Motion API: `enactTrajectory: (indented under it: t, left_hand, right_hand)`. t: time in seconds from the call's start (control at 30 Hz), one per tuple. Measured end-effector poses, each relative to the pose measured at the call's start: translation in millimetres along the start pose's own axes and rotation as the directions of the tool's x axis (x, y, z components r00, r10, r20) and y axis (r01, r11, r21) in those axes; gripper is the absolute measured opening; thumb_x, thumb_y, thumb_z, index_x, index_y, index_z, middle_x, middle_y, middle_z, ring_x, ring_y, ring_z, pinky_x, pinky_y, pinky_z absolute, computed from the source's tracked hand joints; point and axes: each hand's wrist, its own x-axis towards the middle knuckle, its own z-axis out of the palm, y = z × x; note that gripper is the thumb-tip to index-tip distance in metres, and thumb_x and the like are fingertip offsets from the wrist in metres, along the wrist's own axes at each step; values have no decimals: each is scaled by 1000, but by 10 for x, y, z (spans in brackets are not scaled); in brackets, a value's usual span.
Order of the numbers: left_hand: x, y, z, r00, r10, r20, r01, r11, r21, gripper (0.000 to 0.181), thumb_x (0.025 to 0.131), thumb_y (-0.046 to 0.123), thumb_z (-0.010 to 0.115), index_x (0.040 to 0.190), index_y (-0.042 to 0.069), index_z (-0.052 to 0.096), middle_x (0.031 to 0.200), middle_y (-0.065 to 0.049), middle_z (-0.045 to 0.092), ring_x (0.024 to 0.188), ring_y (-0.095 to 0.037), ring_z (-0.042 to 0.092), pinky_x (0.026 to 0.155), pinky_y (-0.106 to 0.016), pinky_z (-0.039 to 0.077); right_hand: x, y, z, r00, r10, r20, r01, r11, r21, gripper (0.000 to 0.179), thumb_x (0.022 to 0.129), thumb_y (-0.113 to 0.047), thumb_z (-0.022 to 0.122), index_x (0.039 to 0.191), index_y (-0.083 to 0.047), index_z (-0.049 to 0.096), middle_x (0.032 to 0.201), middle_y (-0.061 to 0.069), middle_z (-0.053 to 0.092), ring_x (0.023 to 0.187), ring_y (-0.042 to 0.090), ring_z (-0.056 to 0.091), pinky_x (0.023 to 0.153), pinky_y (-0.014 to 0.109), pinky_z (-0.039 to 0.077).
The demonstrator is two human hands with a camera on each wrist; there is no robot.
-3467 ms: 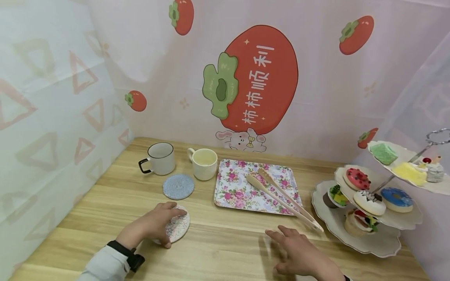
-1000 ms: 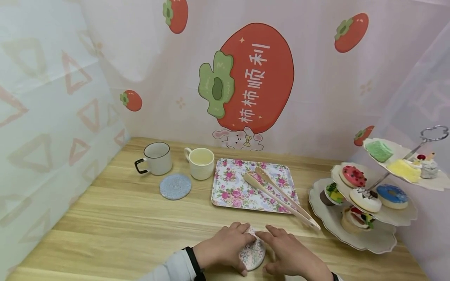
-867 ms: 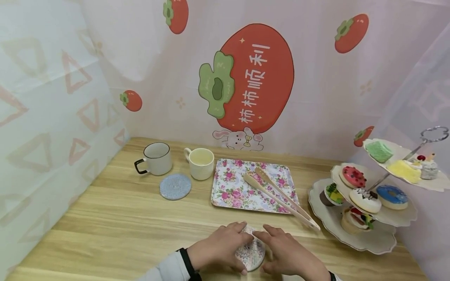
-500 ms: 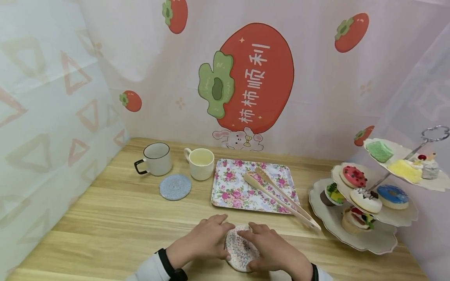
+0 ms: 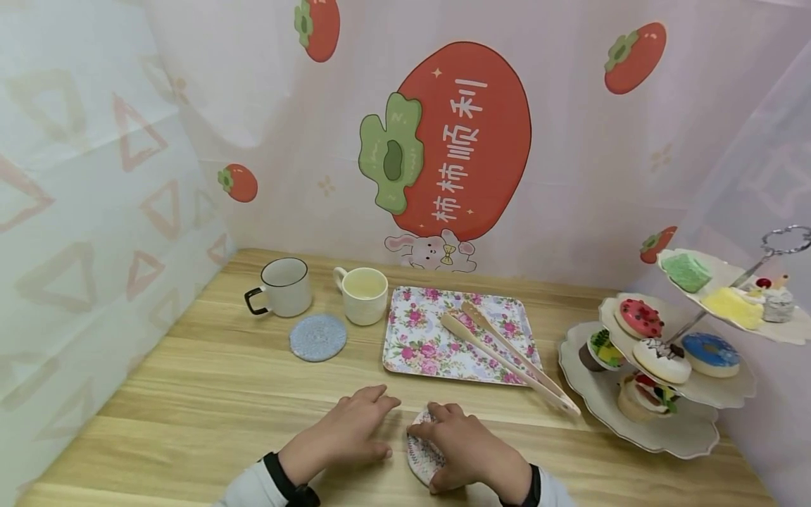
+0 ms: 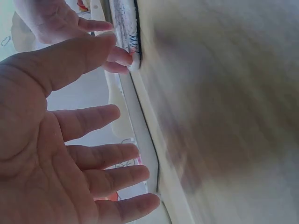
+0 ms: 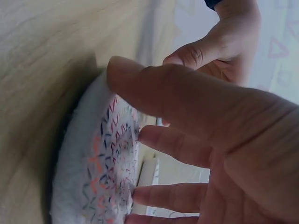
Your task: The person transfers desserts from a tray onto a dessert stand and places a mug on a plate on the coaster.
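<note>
My right hand (image 5: 465,447) holds the round, zigzag-stitched coaster (image 5: 419,451) in front of the floral tray (image 5: 405,338), on the side nearer me. The right fingers pinch its rim, thumb at the near edge and fingertips at the far edge, the palm covering part of its top; whether it sits fully flat on the bench (image 5: 209,401) I cannot tell. My left hand (image 5: 345,431) is just beside the coaster, in front of the tray and off toward its left. The left fingers are spread, thumb well apart, touching neither the coaster nor my other hand.

On the tray lie wooden tongs (image 5: 523,375), their joined end reaching out past its front right corner. Just left of the tray stands a cream cup (image 5: 366,306); farther left are a white mug with a black rim (image 5: 288,292) and a flat blue-grey coaster (image 5: 318,338). To the right of the tray rises a tiered stand (image 5: 671,440), carrying a red doughnut (image 5: 641,318), a white doughnut (image 5: 662,360), a blue doughnut (image 5: 712,354) and a green cake (image 5: 687,272).
</note>
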Motion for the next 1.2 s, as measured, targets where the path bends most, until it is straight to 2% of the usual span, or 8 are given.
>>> enactTrajectory:
  t: [0.17,0.3,0.37,0.6,0.8,0.93,1.2]
  left_hand:
    - [-7,-49,25,1000,1,-4,-1,1000,-11,62,72,27,77,126,4,54,134,-27,41,124,-39,37,91,-59,37]
    - [-4,-91,33,1000,10,-4,-10,1000,-19,60,73,28,77,124,5,56,133,-27,42,124,-39,37,90,-59,38]
    - [-2,-105,35,1000,15,-3,-15,1000,-22,59,73,28,77,123,5,56,133,-27,43,124,-39,37,89,-59,38]
    - [4,-132,43,1000,29,-10,-29,999,-21,57,74,28,76,122,4,57,131,-26,44,123,-38,38,88,-58,39]
    - [-5,-162,60,999,27,-25,-27,1000,-15,57,74,28,77,122,4,57,130,-26,45,122,-38,40,87,-57,40]
    - [-16,-172,67,999,23,-28,-23,1000,-17,58,73,29,77,122,4,57,129,-27,45,122,-38,40,87,-58,40]
    - [-21,-220,34,999,-4,-51,3,1000,-19,58,72,26,78,121,3,57,129,-28,45,122,-39,39,87,-60,39]
  right_hand:
    - [21,29,12,1000,-5,8,5,1000,1,69,57,-35,89,120,-30,62,126,8,50,106,30,47,64,44,50]
    - [38,50,7,1000,-10,5,10,1000,17,69,56,-35,89,119,-31,63,116,2,51,99,24,46,58,35,48]
    - [47,50,9,1000,-5,-1,5,1000,13,69,55,-36,89,118,-31,62,112,0,50,97,23,45,57,36,47]
    - [52,36,42,999,48,-12,-48,999,0,70,54,-39,89,118,-34,61,125,7,48,105,27,43,64,52,48]
    - [37,39,60,999,49,-4,-49,999,-4,69,55,-41,88,118,-34,60,127,7,46,107,27,43,65,54,48]
    - [1,52,65,999,47,0,-47,999,-4,70,56,-41,88,119,-33,60,125,6,46,105,25,42,64,50,48]
    - [-130,168,52,999,33,-9,-33,999,21,68,57,-39,88,117,-30,59,119,4,46,96,21,41,54,35,44]
